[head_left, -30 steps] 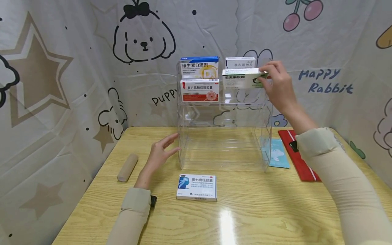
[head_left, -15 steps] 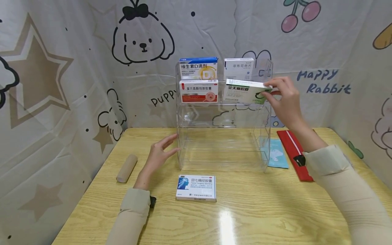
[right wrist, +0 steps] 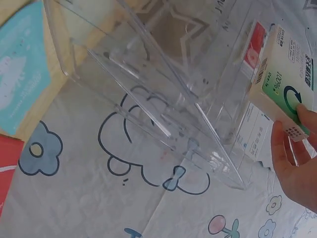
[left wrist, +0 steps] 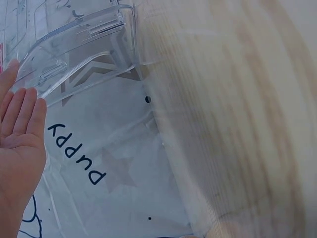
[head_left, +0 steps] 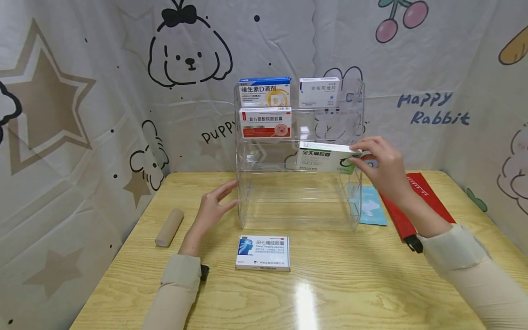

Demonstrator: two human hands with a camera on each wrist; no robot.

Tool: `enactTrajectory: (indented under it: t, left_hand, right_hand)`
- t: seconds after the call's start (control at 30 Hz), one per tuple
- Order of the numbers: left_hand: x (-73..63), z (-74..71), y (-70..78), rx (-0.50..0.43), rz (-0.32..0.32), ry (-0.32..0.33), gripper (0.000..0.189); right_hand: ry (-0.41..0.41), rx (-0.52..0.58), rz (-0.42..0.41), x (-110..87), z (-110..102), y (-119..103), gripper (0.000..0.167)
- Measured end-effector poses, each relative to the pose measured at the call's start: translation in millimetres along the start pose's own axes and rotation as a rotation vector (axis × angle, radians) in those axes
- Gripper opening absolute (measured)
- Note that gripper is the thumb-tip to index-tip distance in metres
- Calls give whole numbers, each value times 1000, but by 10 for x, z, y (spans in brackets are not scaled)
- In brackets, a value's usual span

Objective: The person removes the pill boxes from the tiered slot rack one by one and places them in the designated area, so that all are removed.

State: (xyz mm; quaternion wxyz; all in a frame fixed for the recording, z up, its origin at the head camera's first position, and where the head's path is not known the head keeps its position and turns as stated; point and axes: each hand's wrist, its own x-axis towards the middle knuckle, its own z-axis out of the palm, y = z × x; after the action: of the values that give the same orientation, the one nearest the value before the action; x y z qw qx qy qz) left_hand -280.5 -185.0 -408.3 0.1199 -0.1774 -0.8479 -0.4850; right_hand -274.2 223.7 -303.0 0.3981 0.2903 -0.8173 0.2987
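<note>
Pinching green-white box (right grip).

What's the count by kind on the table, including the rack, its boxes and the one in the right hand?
Medicine boxes: 5
Clear display rack: 1
Tan cylinder: 1
Light-blue packet: 1
Flat red item: 1
Total: 9
</note>
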Motion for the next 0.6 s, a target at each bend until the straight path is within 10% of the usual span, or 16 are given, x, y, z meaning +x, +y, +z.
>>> enactTrajectory:
  t: [0.6]
  left_hand:
    - [6, 17, -24, -28, 4, 5, 54]
  right_hand:
    - [-155, 36, 10, -846, -2, -236, 43]
